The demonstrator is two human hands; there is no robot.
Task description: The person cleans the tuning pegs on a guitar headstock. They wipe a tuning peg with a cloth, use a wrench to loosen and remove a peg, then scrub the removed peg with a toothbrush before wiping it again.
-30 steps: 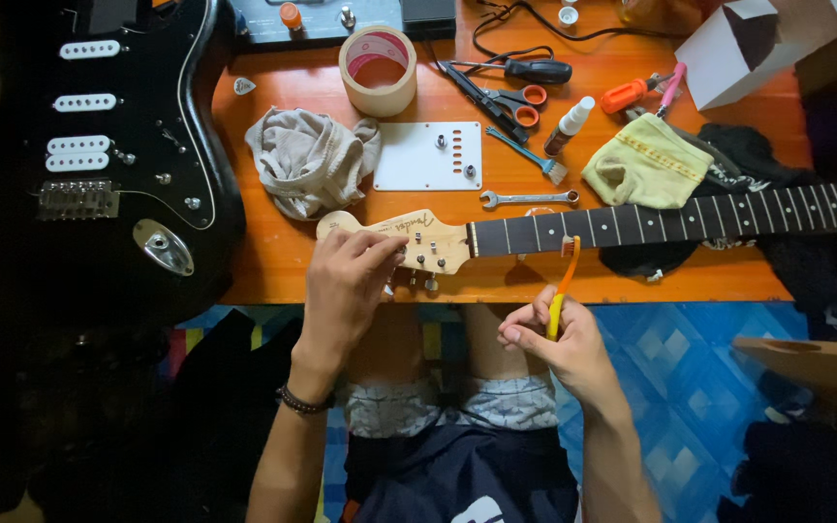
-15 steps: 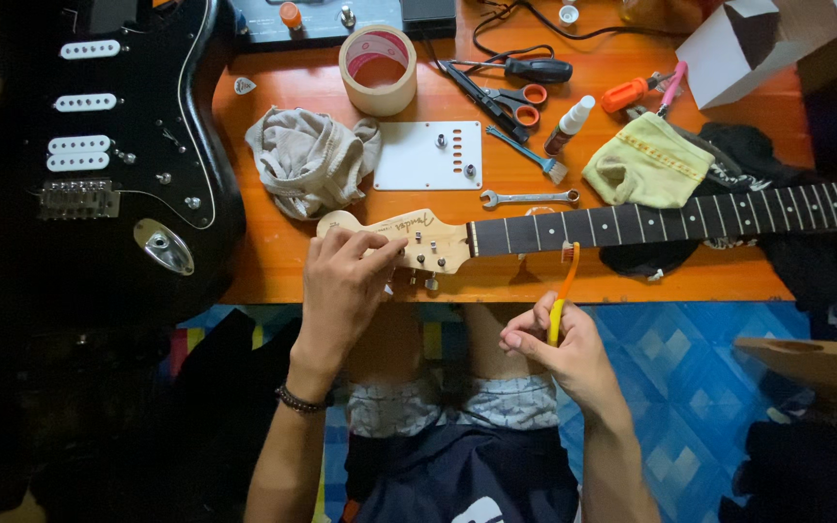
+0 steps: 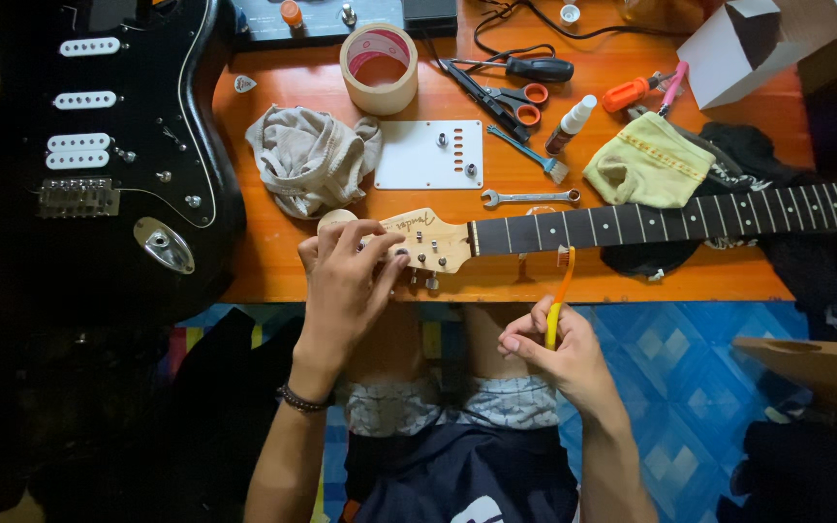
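A detached guitar neck [image 3: 632, 225] with a pale headstock [image 3: 428, 239] lies across the orange table [image 3: 263, 261]. My left hand [image 3: 346, 286] rests over the headstock's end and its tuners, gripping it. My right hand [image 3: 554, 353], below the table's front edge, holds an orange and yellow toothbrush [image 3: 559, 295] upright. Its bristle end sits just below the dark fretboard near the nut.
A black guitar body [image 3: 118, 145] lies at the left. On the table are a crumpled grey rag [image 3: 307, 155], a tape roll [image 3: 378, 68], a white back plate [image 3: 428, 155], a wrench [image 3: 530, 198], scissors [image 3: 515, 97], a screwdriver [image 3: 535, 68] and a yellow cloth [image 3: 646, 160]. A cardboard box [image 3: 758, 48] stands far right.
My right hand with the toothbrush has shifted slightly. My left hand stays on the headstock.
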